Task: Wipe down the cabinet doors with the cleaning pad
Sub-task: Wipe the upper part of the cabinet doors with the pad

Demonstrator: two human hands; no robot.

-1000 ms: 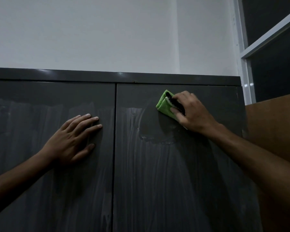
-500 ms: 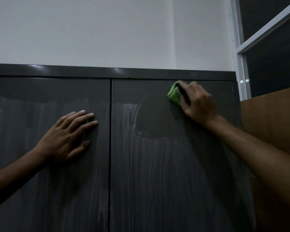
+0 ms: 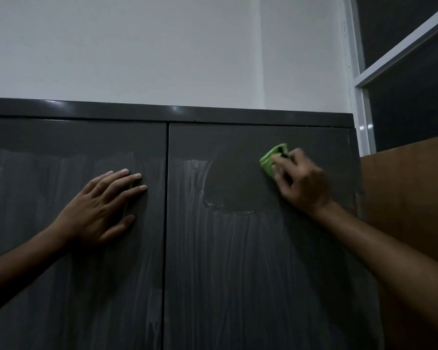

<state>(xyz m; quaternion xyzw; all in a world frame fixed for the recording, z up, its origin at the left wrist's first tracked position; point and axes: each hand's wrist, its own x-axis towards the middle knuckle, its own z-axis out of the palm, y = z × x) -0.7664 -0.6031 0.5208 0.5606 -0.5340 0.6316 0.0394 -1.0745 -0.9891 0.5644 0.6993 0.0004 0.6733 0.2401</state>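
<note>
A dark grey cabinet fills the lower view, with a left door and a right door, both streaked with whitish residue. A darker wiped patch shows on the upper part of the right door. My right hand grips a green cleaning pad and presses it against the right door near its upper right. My left hand lies flat on the left door, fingers straight and spread, close to the seam between the doors.
The cabinet's top edge runs across the view below a white wall. A brown wooden panel stands right of the cabinet. A white-framed dark window is at the upper right.
My right hand with the pad went up to the door's top edge, then came down and to the right. My left hand stayed flat on the left door.
</note>
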